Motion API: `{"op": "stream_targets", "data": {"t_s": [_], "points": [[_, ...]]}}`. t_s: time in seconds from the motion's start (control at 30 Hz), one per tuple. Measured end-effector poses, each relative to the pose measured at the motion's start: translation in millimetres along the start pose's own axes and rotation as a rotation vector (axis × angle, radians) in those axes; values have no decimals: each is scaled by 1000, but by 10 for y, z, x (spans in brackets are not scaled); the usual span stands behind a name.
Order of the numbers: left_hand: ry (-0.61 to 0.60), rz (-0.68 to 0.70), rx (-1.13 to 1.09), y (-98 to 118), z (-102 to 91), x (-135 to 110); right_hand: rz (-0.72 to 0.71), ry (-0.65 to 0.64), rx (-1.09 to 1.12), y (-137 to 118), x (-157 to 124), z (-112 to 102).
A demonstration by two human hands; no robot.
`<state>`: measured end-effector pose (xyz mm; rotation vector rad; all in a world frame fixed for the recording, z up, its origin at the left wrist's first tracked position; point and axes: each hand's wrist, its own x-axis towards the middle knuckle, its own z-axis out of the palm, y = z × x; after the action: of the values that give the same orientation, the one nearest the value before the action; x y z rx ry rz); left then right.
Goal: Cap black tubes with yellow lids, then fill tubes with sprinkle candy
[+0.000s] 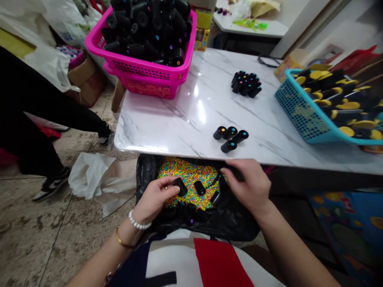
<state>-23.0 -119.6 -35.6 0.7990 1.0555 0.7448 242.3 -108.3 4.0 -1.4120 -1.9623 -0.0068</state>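
Note:
My left hand (160,194) pinches a small black cylinder (180,186) between thumb and fingers, above a heap of small multicoloured beads (185,169). The beads lie in a black plastic bag (146,175) at the table's front edge. Loose on the beads are another black cylinder (200,187) with a purple dot in its end and a black cylinder (215,197) close to the bag's right side. Over that right side, my right hand (249,185) is closed, thumb toward the fingers. Something dark shows under its fingers, but I cannot make out what they hold.
Several black cylinders (229,146) with coloured ends stand on the marbled table (161,127); a tight cluster (245,84) is farther back. A pink basket (143,65) and a blue basket (302,115) hold more. A person's legs (68,107) are at left.

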Motion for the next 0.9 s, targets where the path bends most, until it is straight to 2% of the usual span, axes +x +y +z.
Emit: {"op": "stream_targets", "data": {"t_s": [0.07,0.1,0.17,0.2,0.33,0.43,0.5,0.57,0.67,0.77,0.9], "points": [[-91,-61,-101,0,13,23,-251,-290,100,-183,-42,29],[-141,-68,-124,-4,29,33,-333,-427,155,-262,-51,62],[-205,-49,-124,-17,70,49,-395,-610,242,-374,-59,151],[-219,-36,-111,-25,90,54,-389,-645,275,-401,-64,200],[-252,-14,-36,-41,136,46,-298,-575,342,-381,-100,333],[-277,24,100,-36,130,-4,-233,-546,314,-335,-119,361],[-178,105,246,-42,95,-45,-179,-525,174,-312,-109,388],[-8,262,432,-66,25,-81,-130,-515,-53,-293,-80,449],[189,519,702,-129,-122,-125,-85,-599,-272,-281,-31,588],[248,635,832,-187,-232,-179,-18,-676,-97,-281,-29,692],[167,683,880,-184,-210,-247,169,-714,380,-260,-80,664]]}}
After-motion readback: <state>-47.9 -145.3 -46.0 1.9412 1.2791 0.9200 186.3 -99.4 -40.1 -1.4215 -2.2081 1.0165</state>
